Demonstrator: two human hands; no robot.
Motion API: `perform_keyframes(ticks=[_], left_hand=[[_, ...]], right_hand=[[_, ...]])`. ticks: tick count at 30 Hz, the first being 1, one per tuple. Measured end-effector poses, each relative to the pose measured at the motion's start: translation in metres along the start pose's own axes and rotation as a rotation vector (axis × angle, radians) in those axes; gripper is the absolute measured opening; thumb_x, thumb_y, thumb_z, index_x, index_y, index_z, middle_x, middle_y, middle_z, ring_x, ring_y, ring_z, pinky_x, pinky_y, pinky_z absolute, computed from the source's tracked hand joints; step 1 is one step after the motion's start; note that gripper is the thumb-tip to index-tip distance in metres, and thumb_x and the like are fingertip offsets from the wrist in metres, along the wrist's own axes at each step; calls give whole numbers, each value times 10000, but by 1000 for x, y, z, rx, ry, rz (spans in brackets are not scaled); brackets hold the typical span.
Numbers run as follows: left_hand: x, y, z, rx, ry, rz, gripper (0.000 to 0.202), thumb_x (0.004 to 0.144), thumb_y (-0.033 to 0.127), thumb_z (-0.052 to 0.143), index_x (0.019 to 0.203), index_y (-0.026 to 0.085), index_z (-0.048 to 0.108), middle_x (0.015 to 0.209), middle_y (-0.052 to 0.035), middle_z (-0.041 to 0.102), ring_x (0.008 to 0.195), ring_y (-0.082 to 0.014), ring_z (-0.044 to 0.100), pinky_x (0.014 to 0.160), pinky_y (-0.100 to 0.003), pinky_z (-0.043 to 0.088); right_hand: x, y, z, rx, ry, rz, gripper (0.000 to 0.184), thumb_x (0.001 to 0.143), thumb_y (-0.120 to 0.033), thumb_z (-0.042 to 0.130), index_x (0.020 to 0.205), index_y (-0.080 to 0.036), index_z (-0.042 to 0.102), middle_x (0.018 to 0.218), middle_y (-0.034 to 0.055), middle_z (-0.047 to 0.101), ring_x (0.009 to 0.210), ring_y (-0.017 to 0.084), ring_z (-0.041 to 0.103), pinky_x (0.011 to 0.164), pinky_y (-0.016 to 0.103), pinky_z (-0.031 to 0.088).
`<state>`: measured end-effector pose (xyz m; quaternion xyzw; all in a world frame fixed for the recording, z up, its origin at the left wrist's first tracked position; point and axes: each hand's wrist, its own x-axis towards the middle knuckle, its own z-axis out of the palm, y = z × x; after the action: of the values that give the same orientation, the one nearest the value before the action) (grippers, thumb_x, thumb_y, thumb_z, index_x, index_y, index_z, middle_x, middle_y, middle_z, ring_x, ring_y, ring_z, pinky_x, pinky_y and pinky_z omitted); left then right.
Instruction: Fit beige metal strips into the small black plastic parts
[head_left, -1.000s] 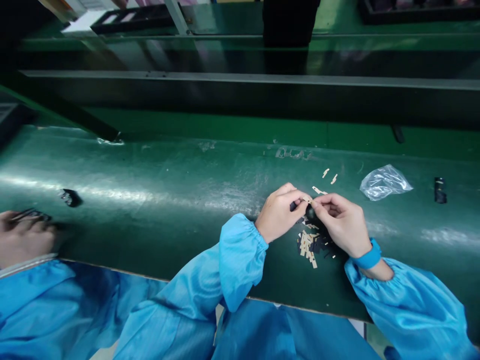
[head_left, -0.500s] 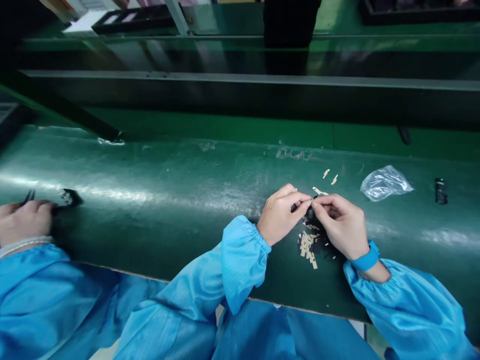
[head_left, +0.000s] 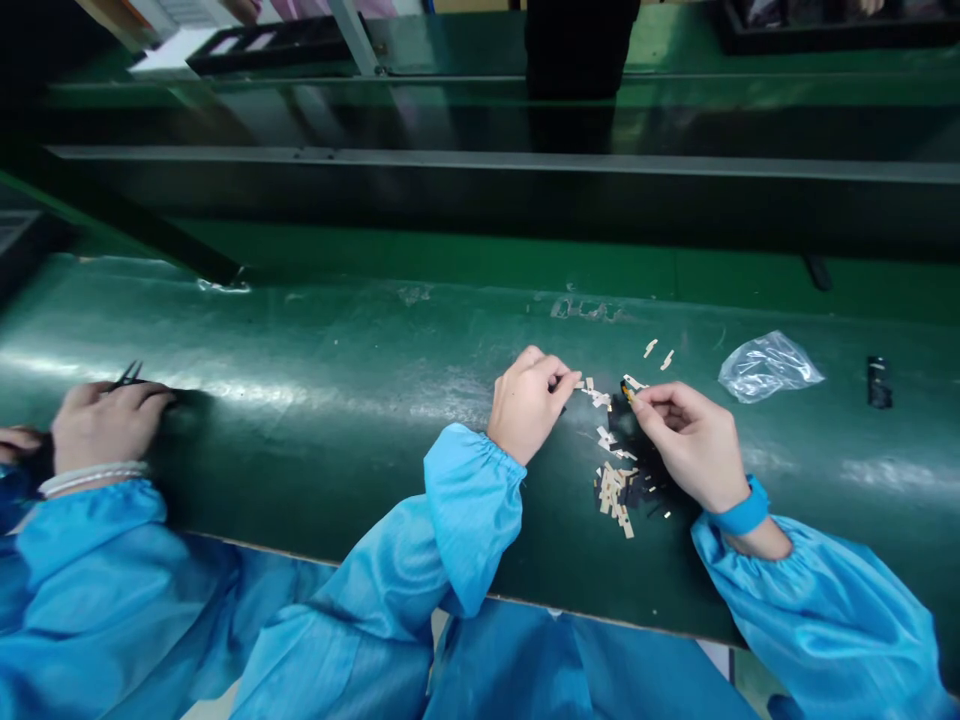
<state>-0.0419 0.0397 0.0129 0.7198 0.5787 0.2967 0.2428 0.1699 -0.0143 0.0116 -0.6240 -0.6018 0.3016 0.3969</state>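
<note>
My right hand (head_left: 691, 442) pinches a small black-and-yellow part (head_left: 627, 392) between thumb and fingertips. To its left, my left hand (head_left: 526, 405) is closed, thumb against fingers. A dark edge shows inside its grip, too covered to name, and a pale bit lies at the fingertips. Between and below the hands lie loose cream-coloured strips (head_left: 616, 492), heaped together with small black pieces (head_left: 637, 488). More pale pieces (head_left: 598, 397) are scattered just right of my left fingertips. Two single cream strips (head_left: 667, 359) rest farther back.
A clear plastic bag (head_left: 770, 367) lies to the right on the green table (head_left: 360, 430), with a black part (head_left: 879, 382) beyond it. At far left, a co-worker's hand (head_left: 112, 430) is beside dark tweezers (head_left: 130, 374). A slanted post (head_left: 165, 235) stands behind.
My hands have come apart: the left moved left, while the right stays near its place with the black-and-yellow part now showing. The co-worker's hand moved right.
</note>
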Motion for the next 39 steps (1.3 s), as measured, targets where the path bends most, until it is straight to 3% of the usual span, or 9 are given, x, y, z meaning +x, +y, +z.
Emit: perform_keyframes(ticks=[1, 5, 10, 13, 16, 21, 31, 35, 39], left_hand=[[-1, 1, 0, -19, -10, 19, 61, 922, 214, 668, 907, 203, 726, 844, 7, 571, 753, -123, 565, 733, -257, 460], [-5, 6, 6, -195, -166, 140, 310, 927, 184, 660, 1226, 247, 712, 823, 25, 541, 764, -119, 565, 783, -255, 488], [-7, 10, 12, -299, -259, 155, 157, 936, 244, 664, 1065, 230, 752, 785, 24, 532, 742, -120, 564, 728, -251, 476], [-7, 11, 13, -323, -239, 138, 46, 906, 218, 682, 904, 199, 725, 774, 23, 553, 737, -117, 567, 723, -251, 471], [-9, 12, 13, -331, -211, 134, 19, 884, 203, 692, 882, 191, 707, 782, 22, 572, 737, -115, 569, 724, -250, 473], [-12, 13, 15, -326, -173, 205, 42, 887, 178, 679, 898, 193, 717, 788, 18, 563, 742, -110, 573, 741, -245, 484], [-13, 14, 16, -308, -201, 222, 65, 893, 164, 677, 904, 200, 729, 788, 19, 567, 732, -105, 582, 734, -237, 491], [-11, 10, 16, -322, -113, 203, 68, 898, 159, 676, 918, 200, 726, 807, 15, 580, 727, -99, 575, 749, -229, 508], [-11, 7, 15, -279, 5, 248, 68, 906, 173, 692, 957, 205, 725, 855, 4, 605, 764, -98, 592, 778, -220, 515]], right_hand=[[0, 0, 0, -13, -7, -12, 146, 921, -320, 676, 848, -200, 718, 754, 22, 689, 583, 129, 561, 557, 277, 462], [1, -3, -2, -66, -54, -81, 143, 931, -316, 667, 850, -206, 710, 781, 27, 677, 601, 135, 574, 559, 282, 462], [2, -6, -3, -116, -108, -150, 121, 941, -281, 648, 853, -217, 702, 811, 33, 669, 626, 144, 587, 565, 291, 463], [1, -5, -2, -158, -40, -163, 89, 936, -291, 660, 954, -216, 704, 908, 49, 668, 648, 145, 583, 596, 303, 485], [-1, -4, -2, -179, 51, -142, 115, 920, -288, 684, 1004, -209, 675, 922, 45, 641, 664, 146, 576, 615, 306, 497], [-3, -5, 0, -112, -75, -191, 77, 966, -268, 647, 939, -218, 700, 863, 30, 668, 663, 142, 599, 601, 294, 489], [-1, -2, 1, -220, 10, -245, 110, 947, -212, 612, 858, -223, 676, 795, 24, 671, 619, 142, 581, 590, 291, 479], [12, 9, -10, -400, 231, -213, 88, 900, -198, 623, 840, -206, 687, 750, 25, 661, 601, 154, 575, 624, 312, 474], [16, 16, -15, -438, 138, -239, 136, 916, -201, 615, 956, -201, 745, 751, 23, 670, 603, 159, 571, 648, 315, 470]])
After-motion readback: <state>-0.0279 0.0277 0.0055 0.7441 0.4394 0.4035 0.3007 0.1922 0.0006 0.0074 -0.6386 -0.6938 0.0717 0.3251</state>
